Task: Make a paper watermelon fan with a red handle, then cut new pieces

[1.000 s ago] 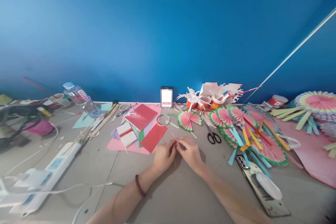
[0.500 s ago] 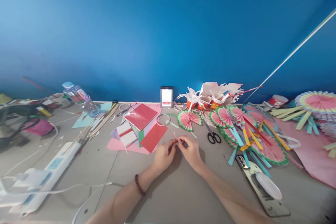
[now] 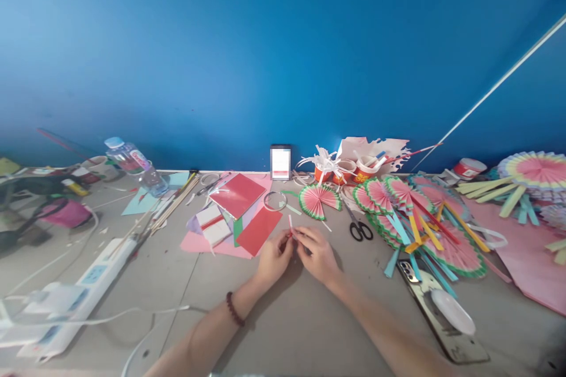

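Red-and-white strip (image 3: 290, 224) is the piece in work — up between the fingertips of both hands, roughly upright, white end on top, red end low near the grip. Left hand (image 3: 275, 254) curled nearly closed, thumb and forefinger pinching the strip's red lower end; right hand (image 3: 316, 254) half-curled, fingertips right at the strip, can't tell if they grip or only touch. Progress: strip is already narrow, but too small to tell whether it's rolled, folded or peeled, so the handling looks unfinished. Nearby, left of the hands and a bit beyond: red paper sheet (image 3: 260, 232) lying flat, no pleats visible, and a clear-wrapped red paper pack (image 3: 239, 195) behind it. White pack with a red band (image 3: 214, 228) further left. Just beyond the hands, a tape ring (image 3: 275, 201) flat on the bench (image 3: 274, 336). Beyond the right hand, pink-and-green pleated fan (image 3: 315, 201) already pleated and spread — wedge gap on its near side, so not a full round. Black-handled scissors (image 3: 361, 231) right of the right hand, not in use. Further right, pile of pleated fans (image 3: 460, 250) with paper strips attached, these look mostly made up.
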Action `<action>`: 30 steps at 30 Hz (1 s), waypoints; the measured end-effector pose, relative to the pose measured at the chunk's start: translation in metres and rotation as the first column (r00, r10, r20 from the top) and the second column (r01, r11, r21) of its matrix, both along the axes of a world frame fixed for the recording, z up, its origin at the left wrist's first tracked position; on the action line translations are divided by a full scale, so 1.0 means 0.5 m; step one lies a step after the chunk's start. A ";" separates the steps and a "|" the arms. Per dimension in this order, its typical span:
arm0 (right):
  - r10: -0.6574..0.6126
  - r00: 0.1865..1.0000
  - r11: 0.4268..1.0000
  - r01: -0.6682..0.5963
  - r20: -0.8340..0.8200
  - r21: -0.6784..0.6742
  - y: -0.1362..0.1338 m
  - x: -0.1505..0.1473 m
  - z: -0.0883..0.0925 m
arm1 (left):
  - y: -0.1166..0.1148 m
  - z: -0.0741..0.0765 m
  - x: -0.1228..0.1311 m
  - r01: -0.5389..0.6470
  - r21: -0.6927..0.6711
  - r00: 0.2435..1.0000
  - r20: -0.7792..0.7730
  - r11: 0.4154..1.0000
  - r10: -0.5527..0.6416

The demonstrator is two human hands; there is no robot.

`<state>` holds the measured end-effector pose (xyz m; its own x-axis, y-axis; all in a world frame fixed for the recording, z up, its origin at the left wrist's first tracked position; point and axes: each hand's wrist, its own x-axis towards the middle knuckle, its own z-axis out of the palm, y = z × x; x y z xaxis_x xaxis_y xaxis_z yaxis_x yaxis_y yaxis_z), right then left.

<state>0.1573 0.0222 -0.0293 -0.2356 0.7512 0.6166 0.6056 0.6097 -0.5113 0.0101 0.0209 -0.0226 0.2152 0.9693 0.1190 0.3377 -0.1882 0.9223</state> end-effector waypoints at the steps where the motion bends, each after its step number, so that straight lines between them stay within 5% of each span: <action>1: 0.000 0.998 1.000 -0.002 0.060 0.024 -0.001 0.000 -0.001 | 0.002 0.000 -0.001 -0.007 0.012 1.000 0.001 1.000 0.007; 7: -0.043 0.962 0.999 0.038 0.268 0.025 -0.006 -0.004 -0.002 | 0.012 0.002 -0.003 -0.008 0.026 0.998 0.069 1.000 0.006; 12: -0.027 0.998 0.996 0.032 0.060 -0.078 0.000 -0.004 -0.005 | 0.013 -0.007 0.000 -0.031 -0.014 0.997 0.076 0.999 0.032; 17: -0.060 0.991 0.995 0.050 -0.123 -0.085 0.011 0.004 -0.001 | 0.004 0.004 0.001 0.018 -0.008 0.995 -0.094 1.000 -0.018; 30: -0.076 0.997 0.996 0.075 0.023 0.043 0.009 0.007 0.004 | -0.002 -0.001 0.003 0.043 0.047 0.994 -0.106 0.998 -0.038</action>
<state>0.1611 0.0267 -0.0275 -0.1950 0.7410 0.6426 0.6626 0.5826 -0.4707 0.0114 0.0197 -0.0230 0.2677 0.9532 0.1405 0.4235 -0.2474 0.8715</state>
